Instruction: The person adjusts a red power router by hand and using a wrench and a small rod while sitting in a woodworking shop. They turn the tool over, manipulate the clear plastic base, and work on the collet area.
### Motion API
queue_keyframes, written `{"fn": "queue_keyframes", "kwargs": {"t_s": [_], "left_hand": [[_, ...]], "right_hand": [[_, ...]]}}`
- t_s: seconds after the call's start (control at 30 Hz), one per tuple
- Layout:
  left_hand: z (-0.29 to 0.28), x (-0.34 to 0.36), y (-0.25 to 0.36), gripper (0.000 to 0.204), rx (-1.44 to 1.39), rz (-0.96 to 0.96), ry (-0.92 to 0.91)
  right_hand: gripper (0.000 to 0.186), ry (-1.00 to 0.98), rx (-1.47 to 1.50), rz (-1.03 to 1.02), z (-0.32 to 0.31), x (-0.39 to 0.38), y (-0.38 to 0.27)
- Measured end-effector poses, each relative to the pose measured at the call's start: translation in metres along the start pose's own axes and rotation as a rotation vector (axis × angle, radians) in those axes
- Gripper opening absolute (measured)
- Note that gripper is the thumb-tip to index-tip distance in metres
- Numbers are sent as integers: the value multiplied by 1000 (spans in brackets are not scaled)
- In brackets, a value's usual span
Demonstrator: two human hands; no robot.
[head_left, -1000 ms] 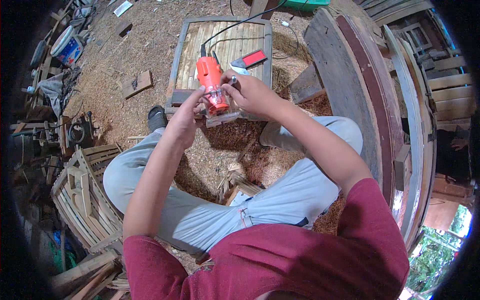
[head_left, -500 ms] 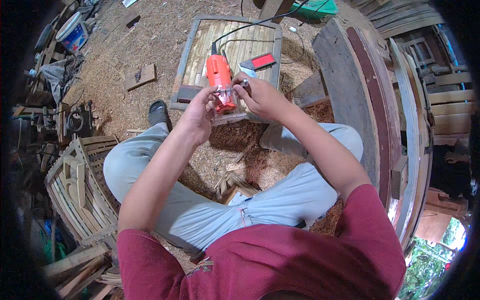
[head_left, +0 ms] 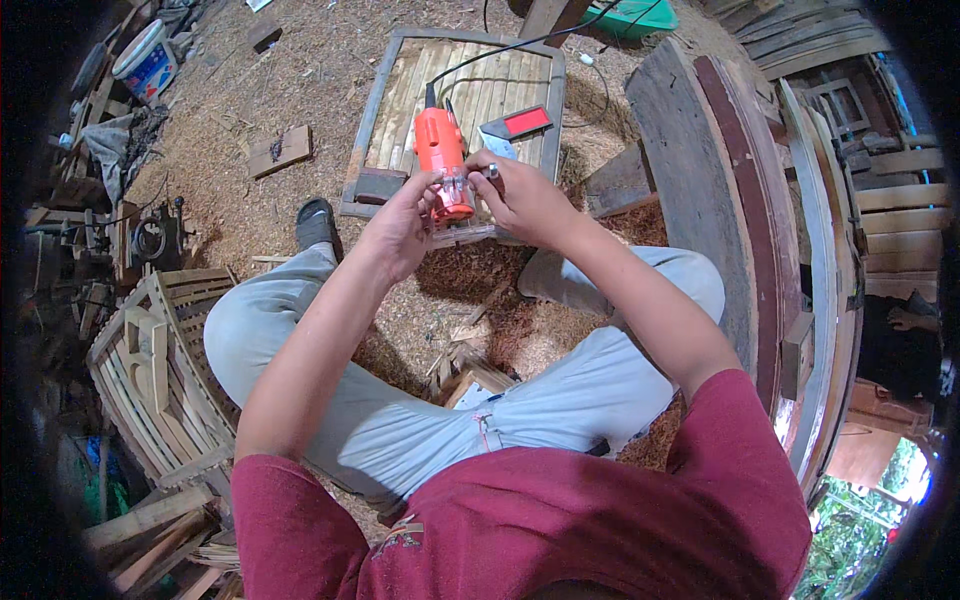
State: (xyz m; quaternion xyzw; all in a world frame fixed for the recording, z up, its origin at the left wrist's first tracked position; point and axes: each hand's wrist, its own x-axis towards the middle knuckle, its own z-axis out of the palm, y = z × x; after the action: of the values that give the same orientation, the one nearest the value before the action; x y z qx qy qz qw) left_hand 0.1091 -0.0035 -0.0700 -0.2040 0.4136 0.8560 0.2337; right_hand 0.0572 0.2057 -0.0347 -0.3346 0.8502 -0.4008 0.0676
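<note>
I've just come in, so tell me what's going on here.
A person in a maroon shirt sits with an orange power tool in front of them. The left hand grips the tool's clear lower part, while the right hand is close against its other side, seemingly pinching a small metal piece. The tool's cord runs over a slatted wooden panel, where a red-and-black thing lies right of the tool.

Maroon T-shirt (head_left: 590, 500), short loose sleeves (head_left: 745, 430), creased front; small tan-and-dark print (head_left: 402, 532) on wearer's left side, detail too small to tell. Pale grey-blue trousers (head_left: 390, 420), baggy, wrinkled, thin cord (head_left: 485, 430) at waist. Dark slip-on footwear (head_left: 317, 222) on left foot. Left hand (head_left: 402, 225), right hand (head_left: 520, 200) and forearms (head_left: 325, 335) bare.
</note>
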Motion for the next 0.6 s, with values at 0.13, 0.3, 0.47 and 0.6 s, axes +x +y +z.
{"fn": "queue_keyframes", "kwargs": {"t_s": [0.13,0.3,0.47,0.6], "left_hand": [[-4,0,-1,31,-46,-35,-24],[11,-14,2,49,91,32,-102],[-15,0,1,60,300,47,-170],[-30,4,8,66,413,8,-222]], "right_hand": [[24,5,3,-14,3,0,0],[24,35,46,-1,4,-3,4],[24,34,43,35,4,-2,5],[24,26,50,50,4,-2,3]]}}
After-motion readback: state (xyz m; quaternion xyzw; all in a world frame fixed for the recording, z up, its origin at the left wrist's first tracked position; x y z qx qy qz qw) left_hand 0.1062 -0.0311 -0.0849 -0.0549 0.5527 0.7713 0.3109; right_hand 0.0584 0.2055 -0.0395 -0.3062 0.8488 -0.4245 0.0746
